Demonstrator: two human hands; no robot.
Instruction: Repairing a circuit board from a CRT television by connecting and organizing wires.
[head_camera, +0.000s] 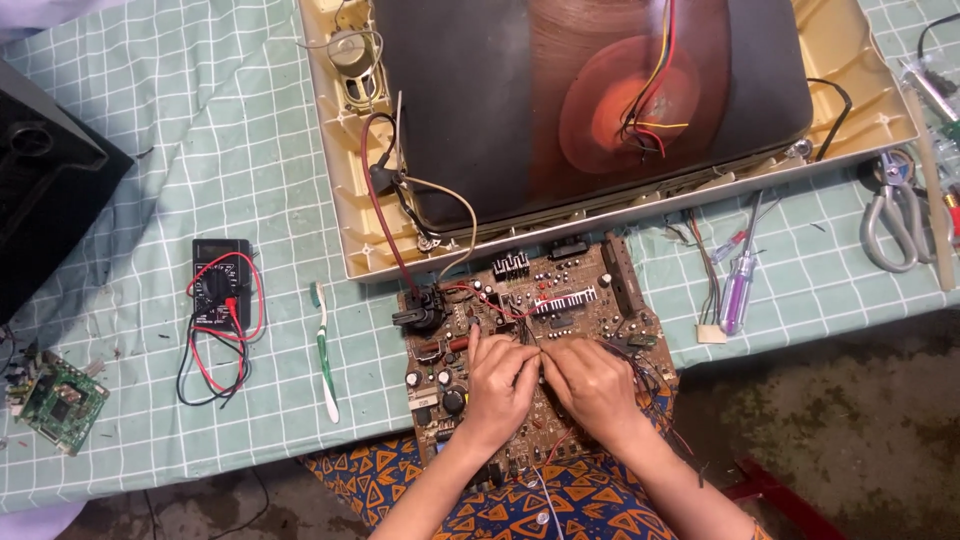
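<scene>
Both hands lie closest to the lens, resting on a brown circuit board (560, 300) that hangs partly over the near edge of the table, above a lap in orange and blue patterned cloth (560, 505). Starting at the far left, a black case (45, 185) sits at the table's edge on the green checked tablecloth (230, 130), and a small green circuit board (62, 402) lies nearer the front corner. Next comes a black multimeter (220, 283) with red and black leads looped around it, then a green and white toothbrush (325, 352) lying lengthwise toward the camera. The left hand (497, 385) presses down on the middle of the brown board, fingers curled and pointing away, its fingertips pinching at thin wires near the board's centre; what exactly they grip is too small to tell. The right hand (592, 385) lies just beside it, touching it, fingers likewise curled onto the same bundle of wires. Beyond the board stands an opened television set (600, 110), screen down in its cream shell, with a red cable running from it to the board and coloured wires at its neck. Right of the board lie a purple-handled screwdriver (738, 290) and a small white connector (711, 333), and farther right a pair of grey-handled scissors (895, 212) near the table's edge.
</scene>
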